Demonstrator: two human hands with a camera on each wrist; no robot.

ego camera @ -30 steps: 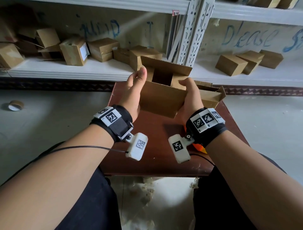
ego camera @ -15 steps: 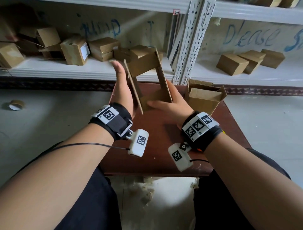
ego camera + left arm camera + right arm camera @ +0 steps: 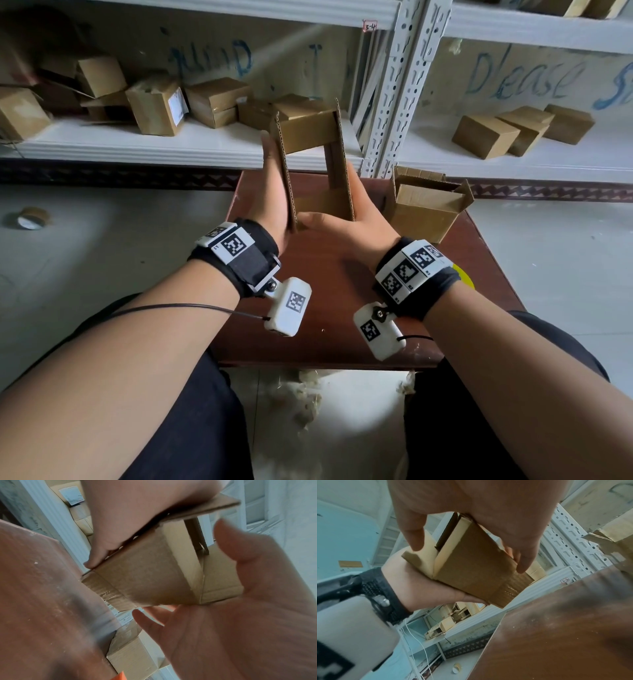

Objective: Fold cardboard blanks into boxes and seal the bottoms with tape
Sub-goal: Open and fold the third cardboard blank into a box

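A half-folded brown cardboard box [image 3: 308, 135] is held in the air over the brown table [image 3: 329, 284], with two long flaps standing on edge toward me. My left hand [image 3: 274, 192] lies flat with straight fingers against the left flap. My right hand [image 3: 346, 222] grips the box from the right and underneath. In the right wrist view its thumb [image 3: 412, 536] and fingers [image 3: 524, 561] clasp the box [image 3: 471, 568], and the left palm [image 3: 426, 585] backs it. From the left wrist, the box [image 3: 145, 574] sits between the left hand [image 3: 223, 615] and the right hand [image 3: 137, 513].
A second box [image 3: 424, 209] with open top flaps stands on the table's far right. A yellow object [image 3: 464, 279] peeks out behind my right wrist. A tape roll [image 3: 32, 217] lies on the floor at left. White shelves [image 3: 137, 147] behind hold several boxes.
The box was turned from lying wide between my hands to standing on end. My left hand went flat against its left flap and my right hand moved underneath.
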